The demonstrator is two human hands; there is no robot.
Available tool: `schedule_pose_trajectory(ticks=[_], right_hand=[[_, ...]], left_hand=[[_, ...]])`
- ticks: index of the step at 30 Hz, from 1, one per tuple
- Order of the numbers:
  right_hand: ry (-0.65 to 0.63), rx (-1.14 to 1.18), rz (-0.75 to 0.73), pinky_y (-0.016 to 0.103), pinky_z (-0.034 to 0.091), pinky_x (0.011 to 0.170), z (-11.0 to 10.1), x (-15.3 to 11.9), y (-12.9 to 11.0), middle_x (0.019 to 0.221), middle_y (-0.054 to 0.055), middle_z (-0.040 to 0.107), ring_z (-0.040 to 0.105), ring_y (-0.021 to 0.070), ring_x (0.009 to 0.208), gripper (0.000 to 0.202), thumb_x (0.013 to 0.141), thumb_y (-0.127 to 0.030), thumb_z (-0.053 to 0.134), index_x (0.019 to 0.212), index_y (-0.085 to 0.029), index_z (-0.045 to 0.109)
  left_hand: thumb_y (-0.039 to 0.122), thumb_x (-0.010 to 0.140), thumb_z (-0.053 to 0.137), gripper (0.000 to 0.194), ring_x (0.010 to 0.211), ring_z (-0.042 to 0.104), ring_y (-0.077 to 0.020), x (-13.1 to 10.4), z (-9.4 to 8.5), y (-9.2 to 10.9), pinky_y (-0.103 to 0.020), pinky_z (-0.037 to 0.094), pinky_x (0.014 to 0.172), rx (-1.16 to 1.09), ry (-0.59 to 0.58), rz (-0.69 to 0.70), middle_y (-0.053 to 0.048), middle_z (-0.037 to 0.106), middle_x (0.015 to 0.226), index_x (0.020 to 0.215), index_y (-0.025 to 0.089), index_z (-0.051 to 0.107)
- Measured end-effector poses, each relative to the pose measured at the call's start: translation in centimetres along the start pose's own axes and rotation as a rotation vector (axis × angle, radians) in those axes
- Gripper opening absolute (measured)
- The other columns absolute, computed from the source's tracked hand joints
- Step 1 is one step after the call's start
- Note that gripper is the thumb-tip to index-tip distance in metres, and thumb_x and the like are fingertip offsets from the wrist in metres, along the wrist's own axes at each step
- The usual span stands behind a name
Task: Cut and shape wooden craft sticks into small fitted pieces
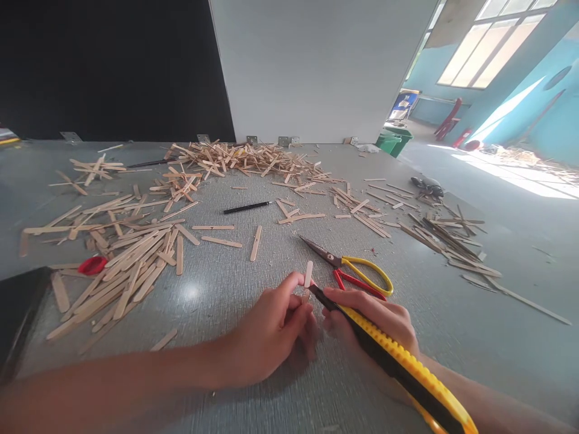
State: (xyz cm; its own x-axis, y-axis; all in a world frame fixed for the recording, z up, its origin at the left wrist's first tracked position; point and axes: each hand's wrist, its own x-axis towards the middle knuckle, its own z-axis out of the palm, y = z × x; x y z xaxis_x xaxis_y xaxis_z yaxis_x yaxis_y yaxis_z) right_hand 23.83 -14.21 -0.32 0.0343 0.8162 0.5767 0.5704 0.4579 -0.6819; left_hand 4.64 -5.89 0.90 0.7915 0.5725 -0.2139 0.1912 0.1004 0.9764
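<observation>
My left hand (275,331) is closed on a small wooden craft stick (308,274), which stands up between thumb and fingers with its rounded end on top. My right hand (375,316) wraps round a yellow and black utility knife (398,358). The knife's dark front end meets the stick at my left fingertips; the blade itself is hard to make out. Just beyond my right hand lie scissors (337,260) with one yellow and one red handle, their tips pointing away to the left.
Loose craft sticks (136,265) lie heaped at the left, with a larger pile (244,158) at the back. A black pen (246,207) lies mid-table. At the left are a red round object (93,265) and a dark slab (22,319). Darker strips (452,241) lie at the right.
</observation>
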Motion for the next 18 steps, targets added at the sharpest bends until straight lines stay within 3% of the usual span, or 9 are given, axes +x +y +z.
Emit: schedule_pose_trajectory(ticks=[5, 10, 18], right_hand=[[-0.008, 0.005, -0.025, 0.018, 0.059, 0.058, 0.30, -0.15, -0.01, 0.077, -0.005, 0.077, 0.071, 0.0103, 0.057, 0.030, 0.094, -0.008, 0.064, 0.118, -0.023, 0.072], [-0.016, 0.050, 0.093, 0.018, 0.056, 0.053, 0.36, -0.18, -0.46, 0.070, -0.006, 0.076, 0.071, 0.0105, 0.053, 0.023, 0.095, -0.011, 0.064, 0.112, -0.024, 0.073], [-0.021, 0.115, 0.155, 0.022, 0.055, 0.055, 0.61, -0.53, -0.13, 0.067, -0.007, 0.072, 0.066, 0.0114, 0.052, 0.020, 0.097, -0.015, 0.064, 0.111, -0.026, 0.073]], left_hand=[[0.053, 0.112, 0.044, 0.030, 0.065, 0.072, -0.0182, -0.05, 0.28, -0.76, -0.029, 0.053, 0.062, 0.024, 0.029, 0.017, 0.001, 0.068, 0.080, 0.116, 0.024, 0.046], [0.049, 0.113, 0.043, 0.024, 0.064, 0.072, -0.0172, -0.10, 0.47, -0.72, -0.024, 0.046, 0.052, 0.029, 0.042, 0.006, 0.002, 0.068, 0.079, 0.117, 0.025, 0.046], [0.046, 0.113, 0.044, 0.021, 0.063, 0.072, -0.0168, -0.14, 0.50, -0.69, -0.025, 0.050, 0.055, 0.027, 0.046, 0.008, 0.003, 0.068, 0.078, 0.115, 0.025, 0.046]])
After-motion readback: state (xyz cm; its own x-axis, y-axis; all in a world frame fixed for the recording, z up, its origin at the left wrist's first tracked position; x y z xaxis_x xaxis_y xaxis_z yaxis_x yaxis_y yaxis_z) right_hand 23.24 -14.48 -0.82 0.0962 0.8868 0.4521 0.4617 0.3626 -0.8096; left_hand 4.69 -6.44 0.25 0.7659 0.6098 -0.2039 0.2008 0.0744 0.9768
